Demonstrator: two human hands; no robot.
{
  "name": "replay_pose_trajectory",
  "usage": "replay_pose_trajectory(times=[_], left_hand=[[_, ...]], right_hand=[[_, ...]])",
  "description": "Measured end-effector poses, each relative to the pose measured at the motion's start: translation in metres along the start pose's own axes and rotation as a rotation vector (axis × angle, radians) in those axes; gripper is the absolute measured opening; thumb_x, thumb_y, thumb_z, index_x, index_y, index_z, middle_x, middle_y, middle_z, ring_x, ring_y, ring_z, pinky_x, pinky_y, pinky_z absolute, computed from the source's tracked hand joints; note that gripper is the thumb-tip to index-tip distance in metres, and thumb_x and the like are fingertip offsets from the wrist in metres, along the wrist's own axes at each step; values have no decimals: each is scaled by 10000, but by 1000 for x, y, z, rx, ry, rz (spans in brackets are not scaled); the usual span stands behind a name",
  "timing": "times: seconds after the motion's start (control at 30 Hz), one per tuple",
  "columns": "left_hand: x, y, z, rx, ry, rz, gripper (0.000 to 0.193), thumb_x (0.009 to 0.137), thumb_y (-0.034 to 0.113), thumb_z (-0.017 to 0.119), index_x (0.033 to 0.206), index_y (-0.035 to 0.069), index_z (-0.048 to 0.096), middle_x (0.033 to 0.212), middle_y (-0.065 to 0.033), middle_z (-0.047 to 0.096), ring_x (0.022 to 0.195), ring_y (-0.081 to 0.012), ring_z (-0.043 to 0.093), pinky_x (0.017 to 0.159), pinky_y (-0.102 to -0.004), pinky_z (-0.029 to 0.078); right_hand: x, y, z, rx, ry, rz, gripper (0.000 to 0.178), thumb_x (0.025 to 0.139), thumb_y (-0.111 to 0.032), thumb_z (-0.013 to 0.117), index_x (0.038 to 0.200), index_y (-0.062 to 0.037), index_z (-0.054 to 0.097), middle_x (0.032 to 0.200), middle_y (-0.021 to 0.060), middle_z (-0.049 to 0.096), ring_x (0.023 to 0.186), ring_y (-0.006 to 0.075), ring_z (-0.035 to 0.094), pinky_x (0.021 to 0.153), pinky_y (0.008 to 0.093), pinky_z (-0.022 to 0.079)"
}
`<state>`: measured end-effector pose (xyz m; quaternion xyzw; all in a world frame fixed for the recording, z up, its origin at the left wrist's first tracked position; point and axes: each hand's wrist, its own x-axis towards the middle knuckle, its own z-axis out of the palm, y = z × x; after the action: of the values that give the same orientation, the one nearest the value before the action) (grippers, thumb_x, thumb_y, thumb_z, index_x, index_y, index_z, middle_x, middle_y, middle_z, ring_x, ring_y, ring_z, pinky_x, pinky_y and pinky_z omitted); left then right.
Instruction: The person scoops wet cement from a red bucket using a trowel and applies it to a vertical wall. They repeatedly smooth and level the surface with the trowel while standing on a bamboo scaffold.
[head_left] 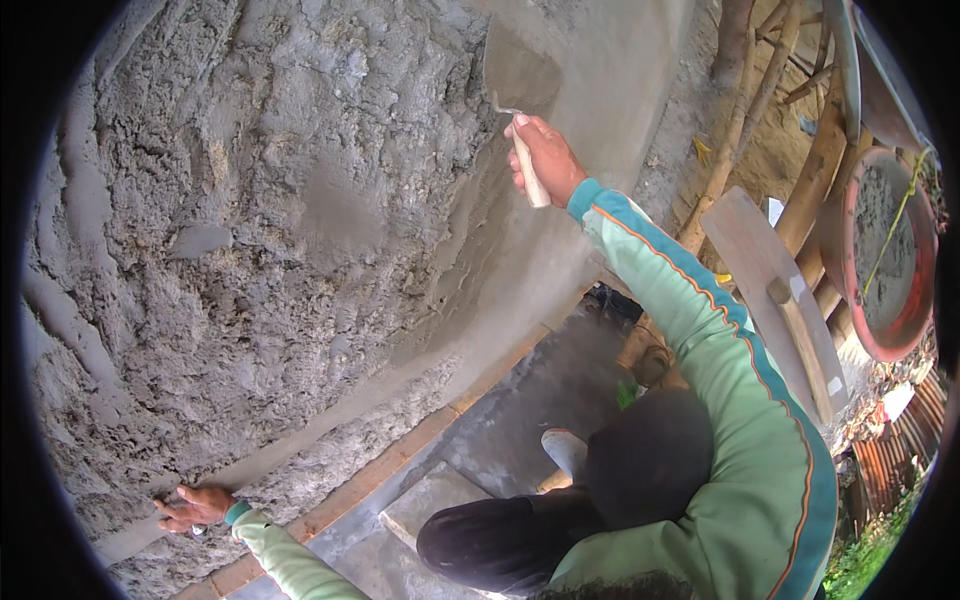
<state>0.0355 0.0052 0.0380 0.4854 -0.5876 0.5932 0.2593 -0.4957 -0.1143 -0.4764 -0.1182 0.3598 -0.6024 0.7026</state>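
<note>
Rough grey wet-mortar coat (270, 250) takes up most of the view, 7 to 12 o'clock, with a smoother band curving along its edge. Long brown wooden strip (400, 452) borders it at 6 to 7. Round thick brown wooden poles (822, 175) at 2 to 3. Flat grey-brown rectangular float (745, 235) with wooden bar handle at 3, near the poles. Round orange-red pan (898, 340) with grey mortar in it, farther out at 3. Flat-bladed metal trowel (522, 78) with pale wooden handle at 12 to 1, blade against the mortar coat. Right hand (550, 162) at 1: grip closed around the trowel handle. Left hand (200, 507) at 8: grip open, fingers spread on the smooth band, nothing seen held.
</note>
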Motion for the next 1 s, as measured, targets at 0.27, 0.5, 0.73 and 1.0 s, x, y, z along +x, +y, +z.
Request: replay_pose_trajectory(times=[0.27, 0.5, 0.73, 1.0], left_hand=[[-2, 7, 6, 3, 4, -47, 628, 965, 582, 573, 1478, 227, 503, 1637, -279, 165, 1528, -460, 99, 1171, -657, 149], [1, -5, -1, 37, -14, -14, 632, 956, 567, 584, 1479, 221, 505, 1638, -285, 170, 1530, -461, 94, 1174, -656, 142], [-1, -4, 6, 17, 2, -4, 657, 955, 593, 572, 1484, 211, 501, 1631, -284, 176, 1521, -464, 119, 1165, -660, 164], [-3, -7, 0, 8, -29, 0, 662, 954, 567, 594, 1470, 162, 506, 1622, -292, 163, 1519, -447, 120, 1176, -633, 151]], right_hand=[[45, 111, -30, -301, 347, 129, 383, 1042, -385, 527, 1167, -24, 506, 893, 119, 601, 628, 214, 628, 524, 399, 578], [68, 126, -39, -264, 411, 284, 415, 1031, -395, 536, 1199, -16, 509, 975, 165, 636, 695, 266, 681, 529, 450, 588], [81, 136, -85, -107, 440, 476, 442, 1032, -415, 529, 1240, -26, 492, 947, 125, 600, 651, 238, 616, 576, 426, 592], [74, 99, -85, -104, 413, 226, 451, 1028, -445, 520, 1260, -58, 507, 945, 125, 603, 638, 227, 613, 530, 412, 535]])
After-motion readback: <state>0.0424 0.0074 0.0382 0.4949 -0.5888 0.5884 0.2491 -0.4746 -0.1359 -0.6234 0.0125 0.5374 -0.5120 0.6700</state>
